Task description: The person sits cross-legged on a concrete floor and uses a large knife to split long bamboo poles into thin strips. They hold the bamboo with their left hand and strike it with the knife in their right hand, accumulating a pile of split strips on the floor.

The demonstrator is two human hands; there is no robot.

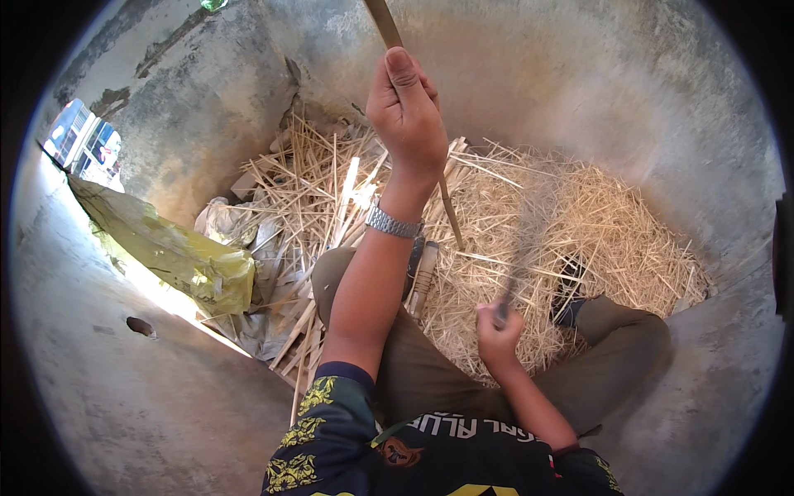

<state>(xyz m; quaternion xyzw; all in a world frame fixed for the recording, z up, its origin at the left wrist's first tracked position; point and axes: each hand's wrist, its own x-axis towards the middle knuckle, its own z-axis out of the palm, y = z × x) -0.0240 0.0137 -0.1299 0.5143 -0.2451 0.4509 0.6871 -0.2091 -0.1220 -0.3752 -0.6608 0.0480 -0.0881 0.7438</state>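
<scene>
My left hand (pixel 407 112), with a metal watch on its wrist, is raised in front of me. Its fingers are closed round a long, narrow bamboo strip (pixel 383 22), thumb on top. The strip runs out past the upper edge, and its lower part slants down behind the hand toward the shavings. Lower and to the right, my right hand (pixel 499 335) grips a knife by its handle. The knife's long dark blade (pixel 521 260) points up and away, smeared by motion. The blade looks apart from the strip.
Pale shavings (pixel 612 223) and thin split strips (pixel 314 178) heap between my bent legs and the curved concrete wall (pixel 562 74). A wooden-handled tool (pixel 424 277) lies by my left thigh. At the left, a yellow sack (pixel 194 256) hangs near a bright opening (pixel 87 145).
</scene>
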